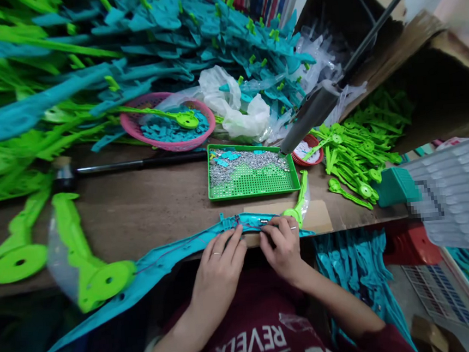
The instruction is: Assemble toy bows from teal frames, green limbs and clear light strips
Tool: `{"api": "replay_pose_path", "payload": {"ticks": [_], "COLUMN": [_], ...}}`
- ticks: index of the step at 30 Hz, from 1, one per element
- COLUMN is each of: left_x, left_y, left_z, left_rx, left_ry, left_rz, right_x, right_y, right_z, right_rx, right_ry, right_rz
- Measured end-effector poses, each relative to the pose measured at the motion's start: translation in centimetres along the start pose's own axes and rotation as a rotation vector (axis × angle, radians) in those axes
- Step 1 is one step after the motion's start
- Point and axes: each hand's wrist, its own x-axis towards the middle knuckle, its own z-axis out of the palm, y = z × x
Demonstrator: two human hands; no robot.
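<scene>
At the lower middle of the frame, both hands pinch a long teal plastic piece [172,261] lying along the table's near edge: the left hand [218,273] steadies it from below, while the right hand [282,248] nips small fittings at its middle. A green tray [256,188] of tiny metal parts sits just above, close for picking; a hammer [127,166] lies left of it.

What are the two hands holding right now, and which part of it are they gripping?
Both hands grip a long teal plastic piece at its middle, at the table edge: the left hand left of centre, the right hand just beside it, fingers pinching the top edge.
</scene>
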Motion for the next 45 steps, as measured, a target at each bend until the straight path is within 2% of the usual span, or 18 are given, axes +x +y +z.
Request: {"api": "replay_pose_path", "payload": {"ticks": [3,6,12,15,19,27,30,33,35,39,42,45], "left_x": [0.2,0.1,-0.7,-0.8,-0.7,-0.8,-0.9,-1.1,-1.1,-0.5,0.4,1.1], "left_y": [-0.1,-0.1,-0.2,-0.2,-0.2,-0.2,-0.3,-0.4,-0.5,-0.9,-1.5,-1.9], "left_z": [-0.2,-0.1,0.1,0.0,0.0,0.1,0.1,0.3,0.4,0.1,-0.4,-0.7], "left_rx": [-0.031,-0.045,0.021,0.032,0.044,0.008,0.003,-0.011,-0.043,-0.085,-0.064,-0.060], "left_ry": [-0.040,-0.037,0.045,0.071,0.118,0.116,0.099,0.088,0.081,0.051,0.008,-0.028], "left_rz": [-0.031,-0.033,0.033,0.055,0.053,0.037,0.046,0.032,0.019,0.009,0.020,0.067], "right_x": [0.8,2.9,9.9,12.4,14.1,16.1,16.0,14.3,12.7,10.7,10.2,9.2], "right_y": [0.0,0.4,1.1,0.9,0.1,-0.6,0.2,1.5,2.3,2.9,3.2,3.7], "right_z": [-0.2,-0.3,1.2,1.5,1.4,2.0,1.7,1.1,0.7,-0.3,-1.5,-2.8], "right_rx": [0.071,0.141,0.095,0.088,0.029,0.039,0.068,0.059,0.052,0.021,0.129,0.221], "right_ry": [-0.017,-0.117,-0.655,-0.849,-0.958,-1.074,-1.058,-0.952,-0.889,-0.801,-0.763,-0.559], "right_rz": [0.012,-0.172,-0.578,-0.713,-0.824,-0.892,-0.948,-1.016,-1.003,-0.846,-0.731,-0.412]}}
